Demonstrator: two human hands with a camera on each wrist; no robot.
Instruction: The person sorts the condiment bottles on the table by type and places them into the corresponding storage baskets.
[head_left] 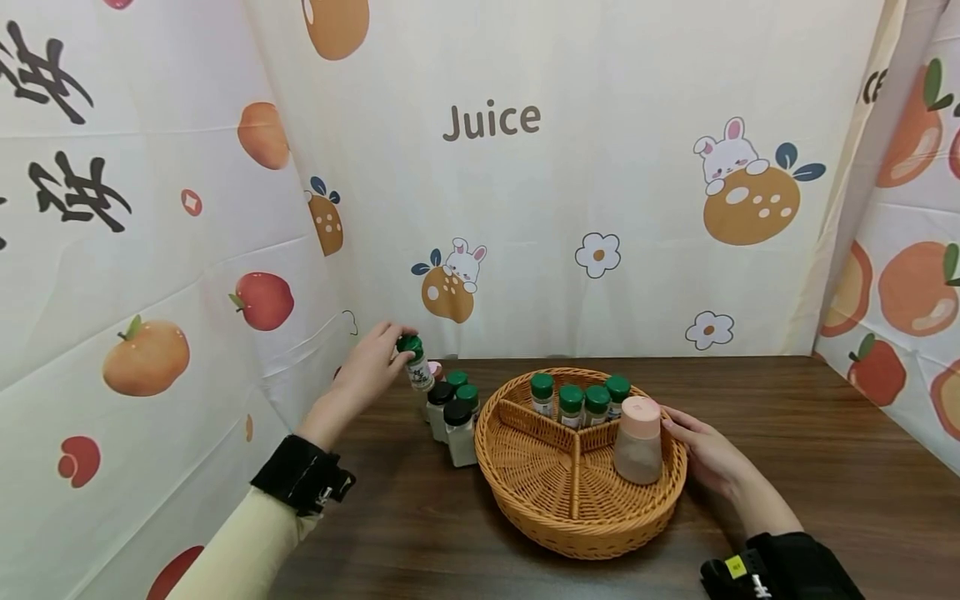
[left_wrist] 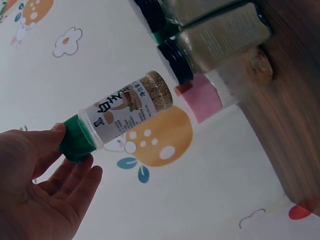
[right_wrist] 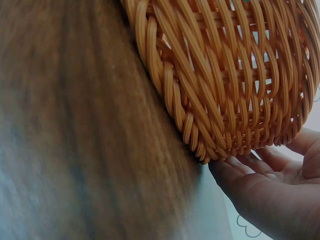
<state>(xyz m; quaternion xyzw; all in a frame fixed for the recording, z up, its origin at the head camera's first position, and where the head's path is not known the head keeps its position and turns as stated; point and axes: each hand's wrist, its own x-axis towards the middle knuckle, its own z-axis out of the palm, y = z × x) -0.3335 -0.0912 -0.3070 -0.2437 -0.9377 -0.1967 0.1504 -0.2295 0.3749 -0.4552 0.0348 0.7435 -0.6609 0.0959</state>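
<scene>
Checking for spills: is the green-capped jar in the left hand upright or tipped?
Tipped. The green-capped jar leans, lifted above the other jars, with the left hand pinching its cap; its cap is on.

**Dark wooden table and its load**

A dark brown wooden table (head_left: pixel 787 433) carries a round woven wicker basket (head_left: pixel 555 517), split into 3 compartments, near its middle. Just left of the basket stands a tight cluster of small clear spice jars (head_left: pixel 453 417), with black, green and pink caps, close to the table's back left corner by the printed curtain.
</scene>
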